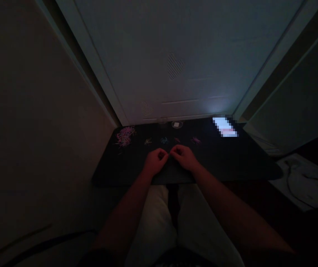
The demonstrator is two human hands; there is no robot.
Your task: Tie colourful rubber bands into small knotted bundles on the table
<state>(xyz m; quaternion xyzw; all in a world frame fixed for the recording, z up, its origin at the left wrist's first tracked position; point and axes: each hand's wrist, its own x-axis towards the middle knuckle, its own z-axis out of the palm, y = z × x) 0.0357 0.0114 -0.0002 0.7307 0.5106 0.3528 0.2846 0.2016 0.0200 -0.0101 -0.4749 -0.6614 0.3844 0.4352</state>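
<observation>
My left hand (157,160) and my right hand (183,156) meet just above the near middle of a dark table (239,159). Thumb and fingers are pinched together on each, the tips almost touching; whatever lies between them is too small and dim to name. Just beyond the hands are little clusters of thin, short strands: a yellowish cluster (148,141), a blue cluster (164,140), a reddish cluster (177,140) and a pink-purple cluster (196,140). A larger loose heap of pink and purple strands (125,136) lies at the table's left end.
A small round clear dish (177,125) with a white square stands at the back edge. At the back right glows a lit screen (225,127), its picture blurred out. A white panel (159,74) with striped hearts rises behind the table. The room is dark.
</observation>
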